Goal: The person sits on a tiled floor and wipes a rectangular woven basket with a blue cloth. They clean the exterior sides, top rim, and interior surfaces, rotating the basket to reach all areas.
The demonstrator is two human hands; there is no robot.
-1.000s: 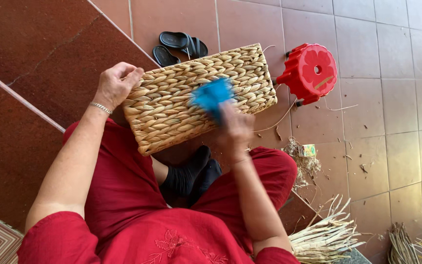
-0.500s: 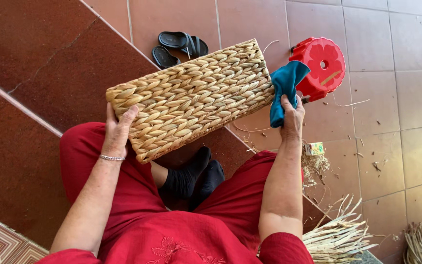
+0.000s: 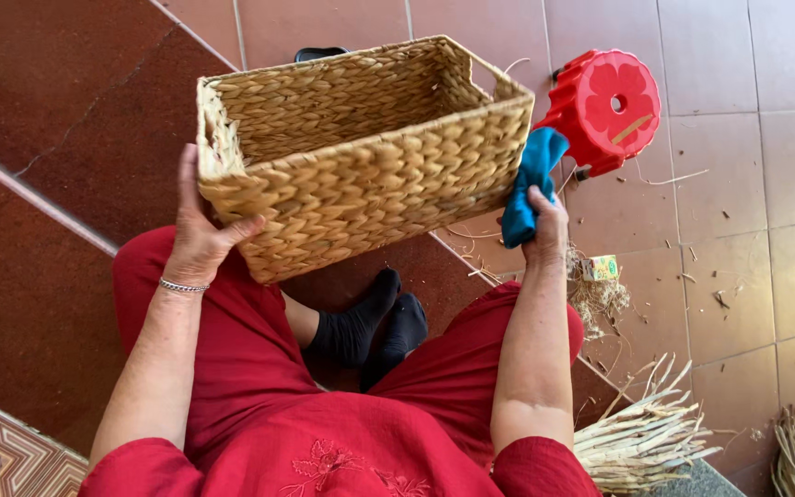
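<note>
Terracotta floor tiles [image 3: 747, 212], square and laid in a grid with pale joints, fill the right and upper parts of the head view; darker red-brown stone steps [image 3: 39, 120] run diagonally across the left, edged by a light seam. A patterned tile strip [image 3: 2, 451] shows at the lower left corner.

Held above the lap is a rectangular woven basket [image 3: 361, 175] of pale straw-coloured braid, its open mouth tilted toward the camera. The left hand [image 3: 200, 230] is closed on the basket's near left corner, thumb lying across the outer wall; a thin bracelet [image 3: 183, 287] circles the wrist. The right hand [image 3: 545, 225] is closed around a blue cloth [image 3: 531, 184], which presses against the basket's right end.

The person wears red clothing [image 3: 324, 433] and black socks [image 3: 370, 327], the feet resting on a step. Behind the basket's right end stands a red plastic stool [image 3: 604, 110]. A dark sandal [image 3: 319, 53] shows just above the basket rim. Loose straw scraps [image 3: 595, 294] and a small box [image 3: 600, 267] lie on the tiles near the right hand; bundles of dry reed [image 3: 641, 442] lie at lower right.
</note>
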